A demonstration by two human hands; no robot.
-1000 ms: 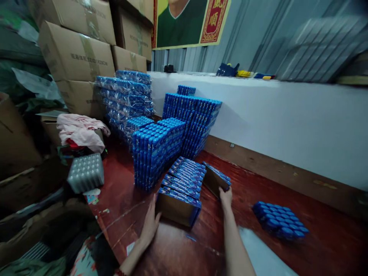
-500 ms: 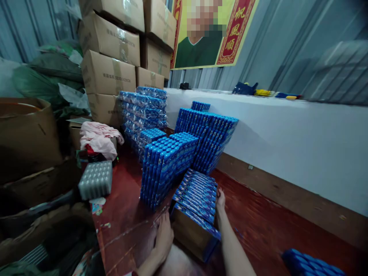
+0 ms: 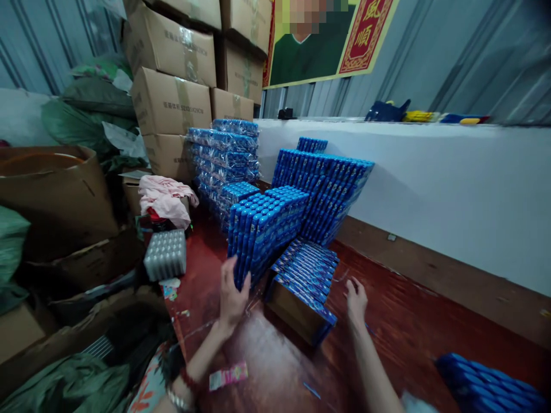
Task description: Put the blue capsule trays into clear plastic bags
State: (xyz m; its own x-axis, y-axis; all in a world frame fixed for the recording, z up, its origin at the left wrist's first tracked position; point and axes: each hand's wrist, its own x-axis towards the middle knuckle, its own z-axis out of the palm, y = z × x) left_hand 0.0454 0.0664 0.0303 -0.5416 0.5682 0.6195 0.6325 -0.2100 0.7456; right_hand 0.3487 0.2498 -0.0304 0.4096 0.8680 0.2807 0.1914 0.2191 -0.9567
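Head view. Row of thin blue printed cardboard boxes (image 3: 306, 265) sits mid-bench, packed edge to edge, a plain brown face turned to the near side. Bench (image 3: 404, 310) is dark red.

Left hand (image 3: 232, 298): open, fingers spread, at the near lower corner of the tall block of glossy blue round-topped packs (image 3: 269, 223); contact cannot be told. Right hand (image 3: 356, 301): open, fingers loosely curled, nothing seen in it, just beside the row's right side, apart from it.

Progress, as judged: the row looks gathered and lined up, and neither hand grips it. The tall block stands stacked behind it, toward the bench's left edge. Larger bare blue stack (image 3: 325, 192) rises by the wall-side edge. Clear-film-wrapped blue bundles (image 3: 224, 155) are piled at the far left corner; film there looks finished. Tall block and larger stack show no such film, so they look less far along. Low cluster of blue packs (image 3: 488, 384) lies apart, near right corner. Total count and share finished: cannot tell.
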